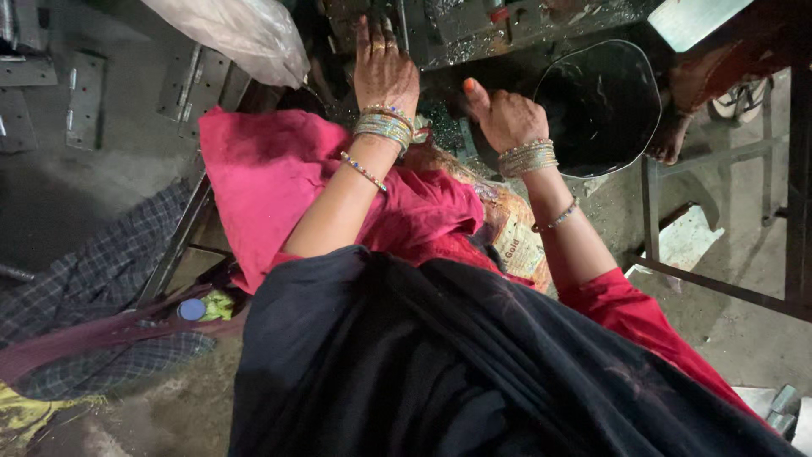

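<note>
My left hand (385, 68) stretches forward with fingers extended, lying flat on a dark metal machine bed (474, 34) strewn with shiny shavings. My right hand (505, 117) is beside it, fingers curled under and thumb raised, close to the rim of a black round pan (602, 106). Whatever is under the curled fingers is hidden. Both wrists carry stacks of bangles. Pink cloth (271, 169) covers my lap below the left arm, and black cloth (440, 364) fills the near view.
A white plastic bag (241, 34) lies at the top left above flat metal hinge plates (85, 97). Checked cloth (101, 279) and a blue cap (191, 309) sit at the left. A metal frame (719, 283) and another person's foot (677, 127) are at the right.
</note>
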Motion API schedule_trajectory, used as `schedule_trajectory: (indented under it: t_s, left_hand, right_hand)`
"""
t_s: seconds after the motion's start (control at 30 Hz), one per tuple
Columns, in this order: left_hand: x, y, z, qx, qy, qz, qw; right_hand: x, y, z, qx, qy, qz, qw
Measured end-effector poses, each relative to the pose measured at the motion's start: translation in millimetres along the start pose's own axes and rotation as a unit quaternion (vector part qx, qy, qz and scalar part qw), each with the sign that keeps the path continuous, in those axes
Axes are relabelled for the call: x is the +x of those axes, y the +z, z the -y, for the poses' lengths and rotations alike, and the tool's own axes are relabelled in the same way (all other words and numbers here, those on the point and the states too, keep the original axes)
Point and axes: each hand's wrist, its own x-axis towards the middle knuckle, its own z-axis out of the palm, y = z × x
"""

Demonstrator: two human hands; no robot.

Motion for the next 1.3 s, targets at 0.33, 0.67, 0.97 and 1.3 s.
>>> schedule_trajectory:
  t_s: [0.33, 0.67, 0.97, 1.3]
  left_hand:
    - [-8.6, -12.3, 1.3, -0.032, 0.013, -0.007, 0.999]
    - [-10.0, 2.7, -5.7, -0.022, 0.014, -0.04, 0.999]
    - [31.0, -9.5, -10.2, 0.001, -0.032, 0.04, 0.999]
    - [29.7, -2.3, 3.2, 0.024, -0.012, -0.07, 0.997]
  right_hand:
    - [-6.0, -31.4, 28.8, 0.101, 0.031, 0.036, 0.994]
    - [-32.3, 43.6, 16.4, 0.061, 0.004, -0.044, 0.997]
    - [5.2, 0.1, -3.1, -0.06, -0.057, -0.19, 0.978]
    - [-8.4, 1.6, 7.6, 0.072, -0.167, -0.07, 0.981]
